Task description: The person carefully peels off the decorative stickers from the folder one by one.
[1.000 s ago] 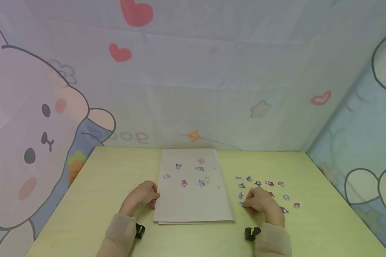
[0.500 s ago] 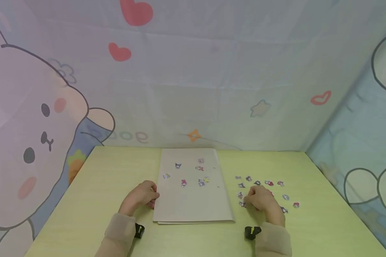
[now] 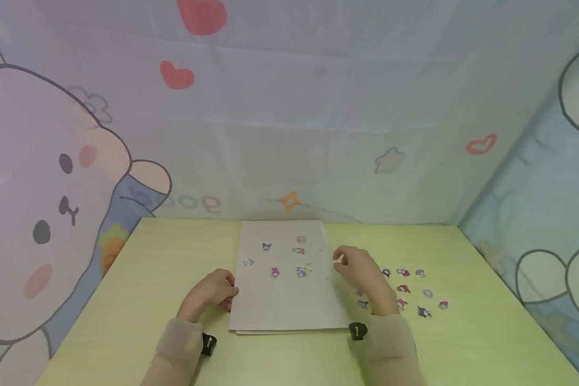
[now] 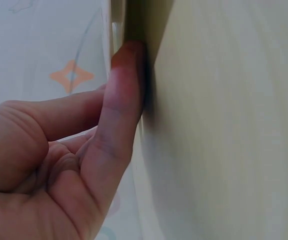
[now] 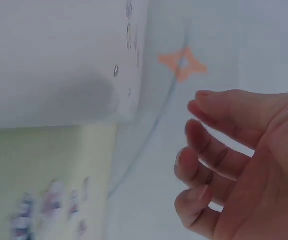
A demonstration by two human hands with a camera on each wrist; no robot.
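A large pale paper folder (image 3: 289, 311) lies flat mid-table, its lower edge showing two layers. Several small cartoon stickers, among them a pink one (image 3: 275, 273), are on its upper half. My left hand (image 3: 213, 290) pinches the folder's left edge; in the left wrist view, a finger (image 4: 115, 115) lies between that edge and the table. Beside the folder's right edge hovers my right hand (image 3: 362, 272), its fingers loosely curled. The right wrist view shows a gap between thumb and fingertips (image 5: 198, 131), with nothing in it. Part of the loose stickers is hidden behind this hand.
Several loose stickers, one of them dark (image 3: 424, 312), are scattered on the yellow-green table (image 3: 482, 343) right of the folder. A printed cloth backdrop (image 3: 270, 134) rises behind the table's far edge. Black wrist cameras (image 3: 209, 344) are strapped to both wrists.
My right hand has left the loose stickers and moved up and left to the folder's right edge, uncovering red stickers behind it. The left hand stays at the folder's edge.
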